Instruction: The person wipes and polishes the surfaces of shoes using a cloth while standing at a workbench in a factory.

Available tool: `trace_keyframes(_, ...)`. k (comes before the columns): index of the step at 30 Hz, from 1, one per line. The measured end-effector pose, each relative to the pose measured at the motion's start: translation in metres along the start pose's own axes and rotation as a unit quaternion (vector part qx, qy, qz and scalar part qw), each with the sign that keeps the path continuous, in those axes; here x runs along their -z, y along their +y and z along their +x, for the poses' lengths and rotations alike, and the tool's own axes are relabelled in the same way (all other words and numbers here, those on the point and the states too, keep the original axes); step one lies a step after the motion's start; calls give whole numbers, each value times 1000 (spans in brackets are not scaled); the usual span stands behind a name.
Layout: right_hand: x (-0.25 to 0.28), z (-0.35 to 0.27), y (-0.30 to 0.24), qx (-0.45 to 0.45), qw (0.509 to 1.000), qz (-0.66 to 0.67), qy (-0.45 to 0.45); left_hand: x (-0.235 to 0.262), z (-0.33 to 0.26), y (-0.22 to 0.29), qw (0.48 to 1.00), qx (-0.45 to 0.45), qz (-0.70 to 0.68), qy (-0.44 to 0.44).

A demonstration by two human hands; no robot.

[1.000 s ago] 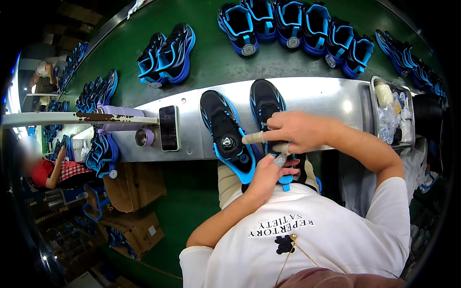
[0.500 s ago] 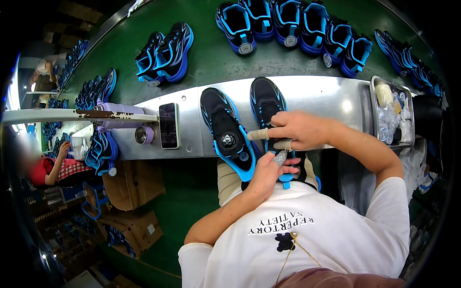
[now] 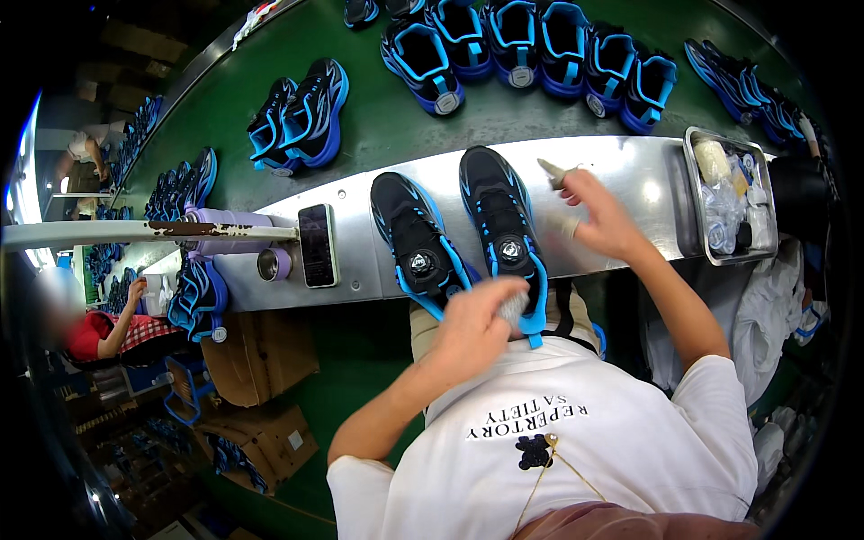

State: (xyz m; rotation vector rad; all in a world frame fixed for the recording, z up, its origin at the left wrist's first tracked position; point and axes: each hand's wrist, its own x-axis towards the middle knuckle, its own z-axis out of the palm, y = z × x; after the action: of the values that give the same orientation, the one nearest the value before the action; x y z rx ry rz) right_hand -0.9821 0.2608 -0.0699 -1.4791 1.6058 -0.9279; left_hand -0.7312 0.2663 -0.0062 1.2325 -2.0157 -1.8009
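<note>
Two black sneakers with bright blue trim and round dial closures stand side by side, toes away from me: the left sneaker (image 3: 403, 214) and the right sneaker (image 3: 492, 191). Their heels reach over the near edge of the metal ledge. My left hand (image 3: 472, 326) is over the heel openings, blurred, with a grey wrap on one finger. Its fingertips are smeared, so any hold is unclear. To the right of the right sneaker, my right hand (image 3: 601, 216) is raised over the ledge. Tan covers sit on its fingers, which are apart with nothing visible between them.
A phone (image 3: 317, 245), a small purple cup (image 3: 274, 264) and a lilac bottle (image 3: 229, 232) are on the ledge's left. A metal tray (image 3: 765, 243) of small bagged items stands right. More sneakers (image 3: 562, 54) line the green belt (image 3: 378, 135). Another person (image 3: 112, 333) sits far left.
My right hand has left the right sneaker and moved right, uncovering its dial. My left hand has shifted left and turned over the heels. The view has shifted slightly.
</note>
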Motion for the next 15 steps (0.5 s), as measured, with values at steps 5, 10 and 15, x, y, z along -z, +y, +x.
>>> trace_keyframes(5, -52, -18, -15, 221, 972, -70, -41, 7, 49, 12, 872, -74, 474, 96)
trace_keyframes(10, -68, -20, -9, 184, 983, -14, 7, 24, 77, 13, 860, -52, 508, -19)
trace_keyframes(15, -76, -23, 4, 175, 984, 10, 22, 17, 83, 29, 833, -29, 548, -76)
